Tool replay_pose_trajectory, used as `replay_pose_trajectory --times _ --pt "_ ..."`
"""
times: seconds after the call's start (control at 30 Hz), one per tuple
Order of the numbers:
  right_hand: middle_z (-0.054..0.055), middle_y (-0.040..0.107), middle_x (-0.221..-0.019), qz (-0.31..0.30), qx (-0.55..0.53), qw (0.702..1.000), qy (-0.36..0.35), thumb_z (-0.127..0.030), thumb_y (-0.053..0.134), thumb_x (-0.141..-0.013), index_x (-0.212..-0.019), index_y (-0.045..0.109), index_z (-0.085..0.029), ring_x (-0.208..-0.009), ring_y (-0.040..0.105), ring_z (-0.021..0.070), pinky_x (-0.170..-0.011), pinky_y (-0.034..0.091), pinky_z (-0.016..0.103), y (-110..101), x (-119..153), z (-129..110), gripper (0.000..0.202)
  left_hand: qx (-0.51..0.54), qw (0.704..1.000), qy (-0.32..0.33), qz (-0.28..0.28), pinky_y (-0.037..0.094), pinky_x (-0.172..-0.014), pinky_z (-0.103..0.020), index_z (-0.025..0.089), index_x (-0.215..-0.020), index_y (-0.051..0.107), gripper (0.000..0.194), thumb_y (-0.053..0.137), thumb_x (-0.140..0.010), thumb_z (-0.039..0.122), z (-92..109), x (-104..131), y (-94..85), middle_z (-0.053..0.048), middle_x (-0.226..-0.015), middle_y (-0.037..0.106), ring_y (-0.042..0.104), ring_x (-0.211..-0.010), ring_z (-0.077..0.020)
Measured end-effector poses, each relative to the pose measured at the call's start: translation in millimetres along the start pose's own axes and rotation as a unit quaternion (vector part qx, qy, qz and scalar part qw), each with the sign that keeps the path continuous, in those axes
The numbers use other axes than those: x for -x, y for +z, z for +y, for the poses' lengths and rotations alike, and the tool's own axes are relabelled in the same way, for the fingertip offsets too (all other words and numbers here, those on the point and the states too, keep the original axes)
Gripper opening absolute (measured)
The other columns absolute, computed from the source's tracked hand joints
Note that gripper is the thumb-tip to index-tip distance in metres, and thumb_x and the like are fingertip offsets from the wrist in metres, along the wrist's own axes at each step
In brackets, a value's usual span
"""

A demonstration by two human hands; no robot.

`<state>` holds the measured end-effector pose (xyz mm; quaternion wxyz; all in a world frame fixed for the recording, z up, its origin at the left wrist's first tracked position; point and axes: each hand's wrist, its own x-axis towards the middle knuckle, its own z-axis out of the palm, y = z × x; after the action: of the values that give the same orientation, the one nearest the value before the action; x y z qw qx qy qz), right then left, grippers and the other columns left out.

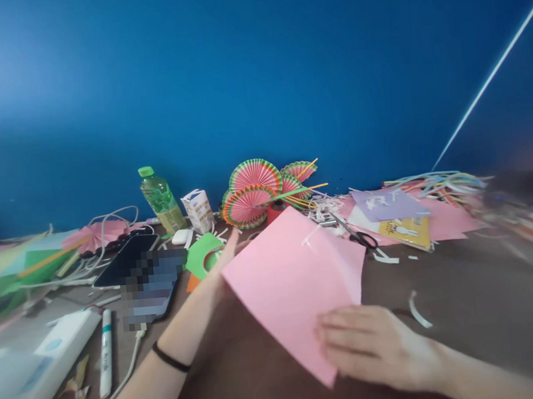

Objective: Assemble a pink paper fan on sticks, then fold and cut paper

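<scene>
A sheet of pink paper lies tilted across the middle of the dark table, its far right side lifted or folded over. On its near right part rests my right hand, fingers stretched out side by side and pressed on the paper. My left hand is at the paper's left corner, beside a roll of tape and green paper; most of its fingers are hidden or blurred. A black band circles the left wrist.
Behind stand pleated paper fans, a green-capped bottle and a small carton. Black scissors and paper sheets lie right. Phones, cables and a marker lie left.
</scene>
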<state>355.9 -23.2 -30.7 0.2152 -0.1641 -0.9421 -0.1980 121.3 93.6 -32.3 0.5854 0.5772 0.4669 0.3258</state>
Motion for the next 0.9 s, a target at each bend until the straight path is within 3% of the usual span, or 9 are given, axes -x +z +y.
replay_pose_trajectory --times 0.1,0.2,0.27,0.33,0.43,0.53,0.67,0.77,0.9 --pt "-0.011 0.065 -0.105 -0.073 -0.029 0.995 -0.061 -0.020 0.032 -0.092 -0.091 0.068 -0.028 -0.103 0.060 0.0086 -0.092 0.047 0.017 -5 -7 -13 0.037 0.075 0.990 -0.052 -0.103 0.048 -0.079 -0.035 0.016 -0.108 0.057 0.055 0.043 -0.077 0.058 4 5 -17.8 -0.010 -0.102 0.066 0.062 -0.095 -0.0245" --pt "-0.009 0.056 -0.122 -0.147 -0.101 0.983 -0.035 -0.030 0.034 -0.092 -0.106 0.064 -0.025 -0.117 0.049 0.0111 -0.102 0.039 0.023 5 2 -13 0.034 -0.075 0.989 -0.047 -0.115 0.049 -0.077 -0.033 0.017 -0.115 0.053 0.052 0.063 -0.068 0.035 4 10 -23.4 -0.007 -0.099 0.067 0.063 -0.091 -0.0234" --pt "-0.002 0.044 -0.134 -0.166 -0.158 0.972 0.040 -0.039 0.042 -0.088 -0.122 0.054 -0.021 -0.128 0.036 0.0156 -0.107 0.032 0.031 18 15 -13 0.040 -0.207 0.975 0.000 -0.084 0.048 -0.079 -0.033 0.017 -0.113 0.055 0.048 0.060 -0.066 0.027 8 13 -26.0 -0.006 -0.099 0.067 0.062 -0.090 -0.0234" --pt "0.007 0.027 -0.144 -0.167 -0.197 0.951 0.172 -0.041 0.054 -0.081 -0.138 0.033 -0.019 -0.133 0.024 0.0217 -0.107 0.030 0.040 32 29 -13 0.065 -0.299 0.950 0.082 -0.040 0.044 -0.087 -0.031 0.018 -0.106 0.061 0.040 0.054 -0.067 0.022 17 16 -30.5 -0.004 -0.105 0.066 0.060 -0.096 -0.0231" --pt "0.013 0.011 -0.148 -0.174 -0.219 0.908 0.312 -0.040 0.058 -0.078 -0.144 0.013 -0.017 -0.135 0.018 0.0262 -0.105 0.031 0.044 47 42 -11 0.083 -0.339 0.931 0.137 -0.001 0.042 -0.090 -0.030 0.020 -0.105 0.062 0.038 0.051 -0.068 0.021 33 24 -38.3 -0.002 -0.110 0.064 0.059 -0.100 -0.0232" --pt "0.009 0.015 -0.148 -0.195 -0.217 0.898 0.330 -0.036 0.046 -0.086 -0.142 0.019 -0.020 -0.135 0.021 0.0229 -0.107 0.028 0.043 52 45 -3 0.064 -0.345 0.927 0.143 0.030 0.043 -0.087 -0.029 0.021 -0.109 0.060 0.040 0.047 -0.072 0.023 42 32 -40.7 -0.001 -0.108 0.064 0.059 -0.098 -0.0230" --pt "0.005 0.026 -0.146 -0.213 -0.196 0.913 0.287 -0.033 0.035 -0.092 -0.140 0.028 -0.025 -0.133 0.026 0.0204 -0.108 0.027 0.044 52 45 16 0.049 -0.360 0.922 0.143 0.027 0.045 -0.082 -0.027 0.021 -0.107 0.061 0.041 0.044 -0.070 0.020 45 34 -37.6 0.000 -0.103 0.065 0.059 -0.095 -0.0229" --pt "0.003 0.033 -0.143 -0.221 -0.157 0.926 0.263 -0.029 0.030 -0.094 -0.137 0.033 -0.028 -0.131 0.032 0.0191 -0.105 0.031 0.045 54 56 34 0.043 -0.385 0.907 0.153 0.071 0.044 -0.084 -0.028 0.021 -0.106 0.061 0.042 0.043 -0.069 0.019 48 35 -39.3 0.001 -0.103 0.065 0.058 -0.097 -0.0237" --pt "0.012 0.053 -0.128 -0.168 0.008 0.914 0.368 -0.024 0.034 -0.090 -0.117 0.059 -0.017 -0.119 0.047 0.0276 -0.097 0.039 0.049 50 89 69 0.038 -0.419 0.883 0.156 0.140 0.043 -0.088 -0.032 0.020 -0.112 0.059 0.043 0.042 -0.072 0.023 58 42 -46.5 0.000 -0.106 0.065 0.057 -0.101 -0.0248"
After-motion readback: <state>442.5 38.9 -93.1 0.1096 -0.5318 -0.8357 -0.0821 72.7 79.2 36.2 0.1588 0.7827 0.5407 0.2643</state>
